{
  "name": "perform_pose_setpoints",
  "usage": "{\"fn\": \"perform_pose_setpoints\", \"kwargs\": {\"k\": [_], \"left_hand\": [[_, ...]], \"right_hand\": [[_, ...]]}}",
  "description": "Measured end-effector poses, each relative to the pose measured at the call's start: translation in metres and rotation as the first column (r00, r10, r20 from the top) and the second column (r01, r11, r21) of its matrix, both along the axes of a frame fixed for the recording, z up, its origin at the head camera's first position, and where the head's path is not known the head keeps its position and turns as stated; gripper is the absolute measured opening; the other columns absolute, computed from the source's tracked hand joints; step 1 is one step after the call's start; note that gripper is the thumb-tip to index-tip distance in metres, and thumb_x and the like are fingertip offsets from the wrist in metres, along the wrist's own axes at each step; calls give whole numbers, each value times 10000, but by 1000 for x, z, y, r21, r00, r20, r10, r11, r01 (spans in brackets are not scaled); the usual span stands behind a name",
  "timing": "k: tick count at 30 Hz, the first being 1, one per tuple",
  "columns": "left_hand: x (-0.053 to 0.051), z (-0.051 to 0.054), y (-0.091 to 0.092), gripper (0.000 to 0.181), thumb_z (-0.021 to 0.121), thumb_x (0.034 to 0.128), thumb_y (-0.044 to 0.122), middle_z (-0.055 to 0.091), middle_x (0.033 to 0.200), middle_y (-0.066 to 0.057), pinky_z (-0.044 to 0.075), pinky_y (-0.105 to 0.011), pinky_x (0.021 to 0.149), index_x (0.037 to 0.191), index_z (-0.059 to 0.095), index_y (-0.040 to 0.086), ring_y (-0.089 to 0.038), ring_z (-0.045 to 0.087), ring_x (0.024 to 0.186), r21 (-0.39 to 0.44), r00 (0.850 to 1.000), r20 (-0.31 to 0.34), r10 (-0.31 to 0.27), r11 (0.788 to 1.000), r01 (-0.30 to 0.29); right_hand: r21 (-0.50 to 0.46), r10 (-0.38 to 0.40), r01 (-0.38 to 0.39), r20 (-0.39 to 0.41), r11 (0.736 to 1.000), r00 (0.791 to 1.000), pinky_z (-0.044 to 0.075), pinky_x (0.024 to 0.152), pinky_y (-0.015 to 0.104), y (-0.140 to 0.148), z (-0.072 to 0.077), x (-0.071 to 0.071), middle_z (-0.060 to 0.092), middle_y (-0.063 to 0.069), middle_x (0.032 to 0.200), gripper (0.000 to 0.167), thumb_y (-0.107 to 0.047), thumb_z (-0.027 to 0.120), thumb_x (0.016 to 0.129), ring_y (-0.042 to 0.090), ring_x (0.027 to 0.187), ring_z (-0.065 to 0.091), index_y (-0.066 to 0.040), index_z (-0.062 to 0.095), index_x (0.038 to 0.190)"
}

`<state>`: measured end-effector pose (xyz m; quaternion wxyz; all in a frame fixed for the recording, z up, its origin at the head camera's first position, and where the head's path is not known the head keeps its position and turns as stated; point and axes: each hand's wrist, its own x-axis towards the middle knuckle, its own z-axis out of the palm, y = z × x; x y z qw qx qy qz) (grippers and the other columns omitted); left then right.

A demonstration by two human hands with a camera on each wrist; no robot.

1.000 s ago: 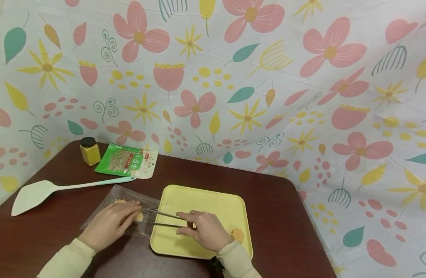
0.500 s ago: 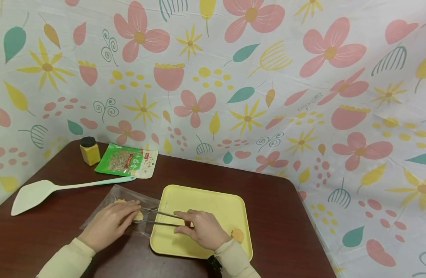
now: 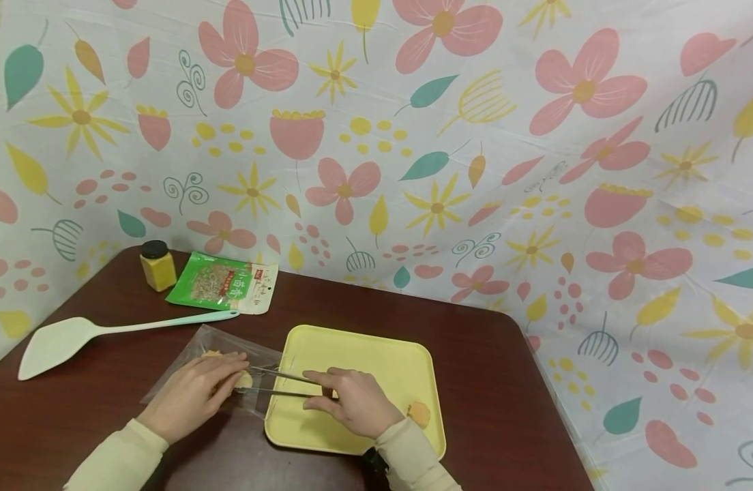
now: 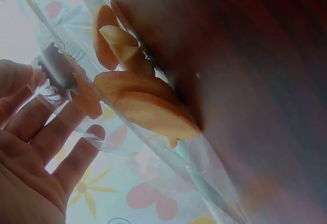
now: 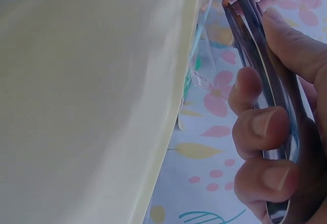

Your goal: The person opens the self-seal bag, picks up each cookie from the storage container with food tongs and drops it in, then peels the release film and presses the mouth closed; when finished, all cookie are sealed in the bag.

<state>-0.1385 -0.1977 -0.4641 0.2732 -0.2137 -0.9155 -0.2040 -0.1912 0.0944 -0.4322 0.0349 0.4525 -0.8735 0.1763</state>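
Observation:
My left hand (image 3: 195, 389) lies over a clear plastic bag (image 4: 204, 157) and holds it near its mouth, thumb and fingers at the film. Several tan biscuits (image 4: 148, 106) are inside the bag, partly covered by the hand in the head view. With its thumb and curled fingers, my right hand (image 3: 358, 402) grips metal tongs (image 3: 284, 393) from the right. The serrated tong tip (image 4: 56, 70) is at the bag's mouth, beside an orange-brown piece (image 4: 87, 101); whether the tongs pinch it is unclear. Another biscuit (image 3: 419, 414) lies on the yellow tray (image 3: 364, 348).
A pale spatula (image 3: 60, 348) lies at the left of the brown table (image 3: 475, 382). Behind it are a yellow jar (image 3: 158, 269) with a black lid and a green packet (image 3: 223, 283). A flower-patterned cloth (image 3: 376, 170) hangs behind the table.
My right hand has shifted slightly left with the tongs. The left hand and the bag have stayed about where they were.

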Motion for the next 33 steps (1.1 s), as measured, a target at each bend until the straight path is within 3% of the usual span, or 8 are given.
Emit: {"fn": "perform_pose_setpoints", "kwargs": {"k": [33], "left_hand": [[0, 0, 1, 288, 774, 820, 118, 695, 1130, -93, 522, -526, 867, 1099, 728, 66, -302, 657, 1013, -1, 1000, 12, 22, 1000, -22]], "right_hand": [[19, 12, -12, 1, 1000, 1000, 319, 454, 117, -15, 0, -3, 498, -173, 724, 501, -510, 534, 945, -29, 497, 362, -208, 612, 1337]]}}
